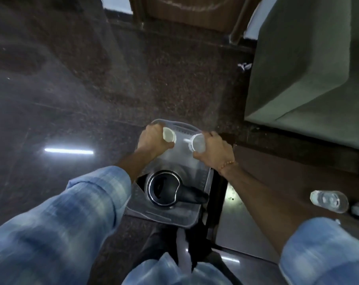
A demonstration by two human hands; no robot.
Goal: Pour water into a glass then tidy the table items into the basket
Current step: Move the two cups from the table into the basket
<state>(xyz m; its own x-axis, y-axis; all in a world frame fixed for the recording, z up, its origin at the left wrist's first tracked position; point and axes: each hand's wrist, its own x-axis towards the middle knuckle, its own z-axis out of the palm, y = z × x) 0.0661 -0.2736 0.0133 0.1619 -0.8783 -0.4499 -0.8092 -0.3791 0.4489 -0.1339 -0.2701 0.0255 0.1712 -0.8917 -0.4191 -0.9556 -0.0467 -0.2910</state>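
A translucent grey basket sits on the dark floor below me. A black and steel kettle stands inside its near end, lid open, handle pointing right. My left hand is shut on a white cup over the basket's far left corner. My right hand is shut on a clear plastic cup over the far right side. A glass holding water lies blurred on the brown table at the right.
A dark brown table with a shiny panel runs along the right of the basket. A green upholstered seat stands at the far right. A wooden door frame is at the top. A white scrap lies on the polished floor.
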